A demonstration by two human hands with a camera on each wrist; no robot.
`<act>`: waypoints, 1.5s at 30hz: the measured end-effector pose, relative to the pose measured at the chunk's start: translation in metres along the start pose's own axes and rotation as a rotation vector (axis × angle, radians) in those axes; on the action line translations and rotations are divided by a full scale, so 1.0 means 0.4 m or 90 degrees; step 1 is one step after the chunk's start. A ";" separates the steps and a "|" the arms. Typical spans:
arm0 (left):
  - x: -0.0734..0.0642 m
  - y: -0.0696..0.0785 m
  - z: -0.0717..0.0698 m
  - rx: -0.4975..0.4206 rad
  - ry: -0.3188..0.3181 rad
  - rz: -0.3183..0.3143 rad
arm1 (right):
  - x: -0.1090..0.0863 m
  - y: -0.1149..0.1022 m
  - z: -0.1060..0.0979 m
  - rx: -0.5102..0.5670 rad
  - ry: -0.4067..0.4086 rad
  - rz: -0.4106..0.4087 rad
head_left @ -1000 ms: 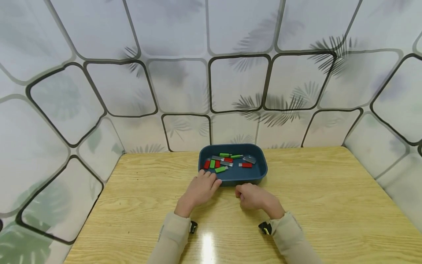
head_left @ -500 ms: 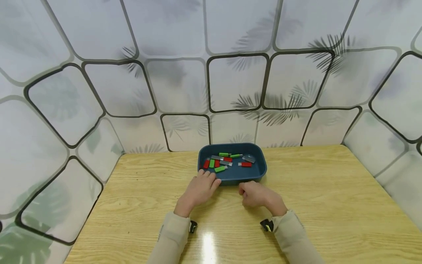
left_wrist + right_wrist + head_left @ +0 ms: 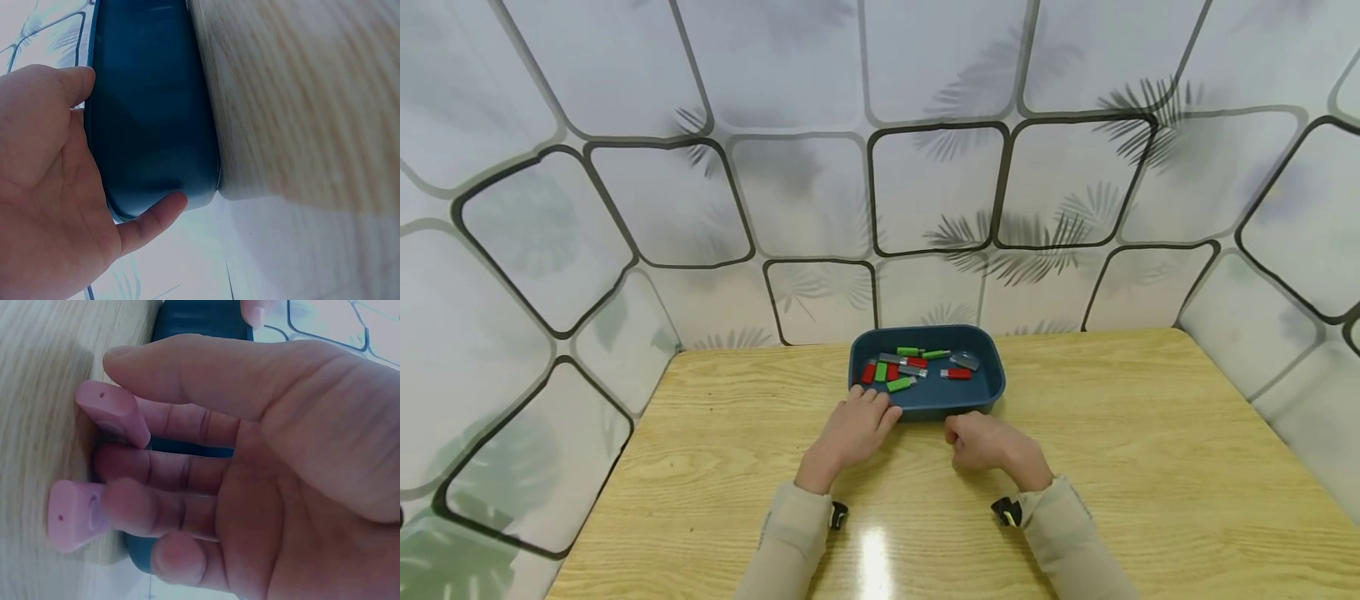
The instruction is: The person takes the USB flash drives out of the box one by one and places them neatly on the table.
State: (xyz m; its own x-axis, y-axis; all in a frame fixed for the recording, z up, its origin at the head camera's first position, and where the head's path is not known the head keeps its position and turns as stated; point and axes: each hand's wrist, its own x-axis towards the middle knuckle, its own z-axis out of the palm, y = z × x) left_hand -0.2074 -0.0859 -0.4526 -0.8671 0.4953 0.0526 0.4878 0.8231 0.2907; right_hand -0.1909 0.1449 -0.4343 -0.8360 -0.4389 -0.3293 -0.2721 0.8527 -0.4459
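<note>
A dark blue tray [image 3: 992, 392] stands at the back of the table with several green, red and grey USB sticks in it. My left hand [image 3: 856, 423] holds its near left corner, fingers over the rim; in the left wrist view the thumb and one finger lie along the outside. At the tray's near wall, my right hand [image 3: 992, 442] has curled fingers. From the right wrist, one pink-looking USB stick [image 3: 112, 412] is pinched between thumb and fingers. A second pink-looking stick [image 3: 72, 515] touches the lower fingers. The head view hides both behind the hand.
Inside the tray lie a green USB stick [image 3: 900, 384] at the near side and a red one [image 3: 957, 374] at the right. The wood-grain table [image 3: 1112, 458] extends to both sides. A patterned backdrop [image 3: 820, 200] rises behind the tray.
My right hand has shifted slightly right and away from me, closer to the tray's near wall, then stayed nearly still. The left hand keeps its place at the corner.
</note>
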 end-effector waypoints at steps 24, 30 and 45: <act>0.004 -0.001 0.005 0.001 0.007 -0.003 | -0.006 0.003 -0.002 0.038 -0.014 -0.087; 0.003 -0.001 0.005 -0.001 0.010 -0.002 | -0.009 0.008 -0.004 0.042 -0.016 -0.086; 0.002 0.004 0.001 0.006 0.014 0.002 | -0.016 0.008 -0.003 0.021 -0.010 -0.029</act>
State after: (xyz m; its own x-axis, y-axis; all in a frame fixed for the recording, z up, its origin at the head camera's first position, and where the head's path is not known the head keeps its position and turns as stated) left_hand -0.2073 -0.0840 -0.4526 -0.8672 0.4924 0.0746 0.4920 0.8238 0.2815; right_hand -0.1871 0.1508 -0.4326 -0.8154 -0.4814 -0.3216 -0.2934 0.8225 -0.4873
